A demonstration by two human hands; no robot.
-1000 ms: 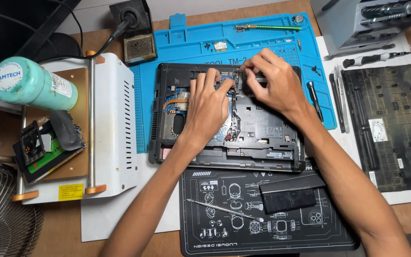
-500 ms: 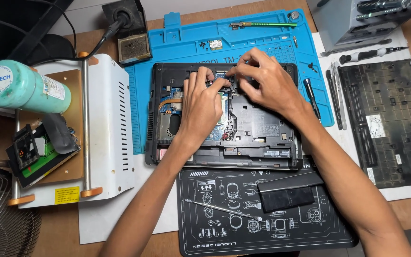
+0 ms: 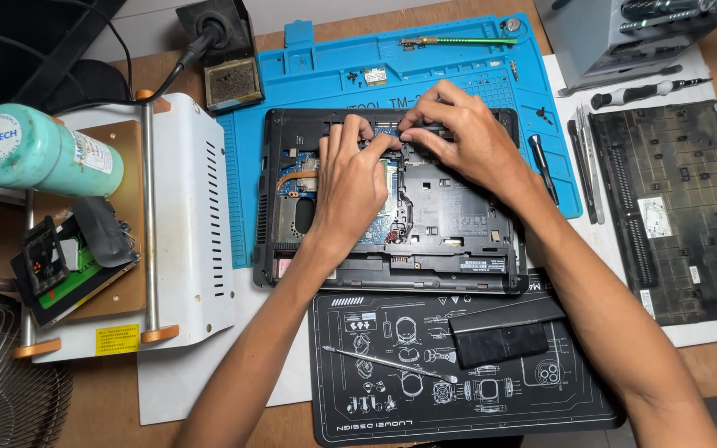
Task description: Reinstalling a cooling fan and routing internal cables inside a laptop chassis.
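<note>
Opened laptop chassis [image 3: 425,224], matte black plastic with boards exposed, sits on the ribbed blue silicone mat [image 3: 309,75] on the desk; looks like I'm mid-way freeing a small part at its top edge, so next move likely needs a gentle, even lift. Left hand [image 3: 350,187] is spread flat over the chassis centre with fingertips at that edge; right hand [image 3: 458,137] is narrow, pinching a thin dark strip [image 3: 425,129] there. Slim metal pick [image 3: 387,363] lies below the chassis on the black printed mat [image 3: 458,415].

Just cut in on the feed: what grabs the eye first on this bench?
The opened laptop base at centre on the blue work mat, with the left hand and right hand pressing together at its top edge. Next, the mint-green canister lying at far left.
</note>
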